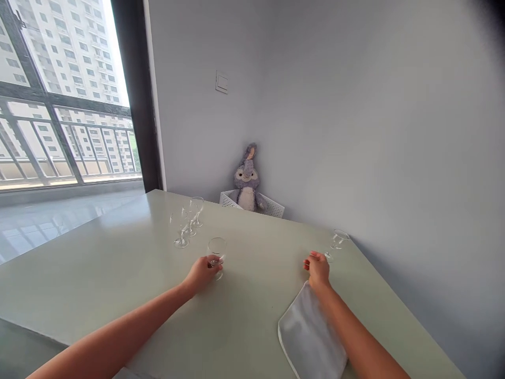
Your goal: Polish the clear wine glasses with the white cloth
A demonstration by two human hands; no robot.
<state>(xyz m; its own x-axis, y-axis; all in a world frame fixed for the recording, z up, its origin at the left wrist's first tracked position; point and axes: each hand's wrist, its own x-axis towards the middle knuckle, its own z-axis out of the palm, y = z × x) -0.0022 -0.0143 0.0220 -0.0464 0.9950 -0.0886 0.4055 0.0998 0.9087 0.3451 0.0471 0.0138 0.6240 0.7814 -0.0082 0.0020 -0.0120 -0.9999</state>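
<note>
My left hand [204,275] is closed around the lower part of a clear wine glass [216,246], which stands upright near the middle of the table. Off to the right, my right hand [319,268] is loosely curled, its fingers a little apart, with nothing visible in them. Just behind it stands another clear stemmed glass [339,240], its stem partly covered by the hand. A grey cloth [310,334] lies under my right wrist and forearm, its top corner reaching the heel of the hand.
Several clear stemmed glasses [181,226] stand in a row at the back left of the pale green table [252,326]. Beyond the far edge, a plush rabbit [247,184] sits in a white perforated basket [274,208]. Walls border the far and right sides; a window [63,105] is at left.
</note>
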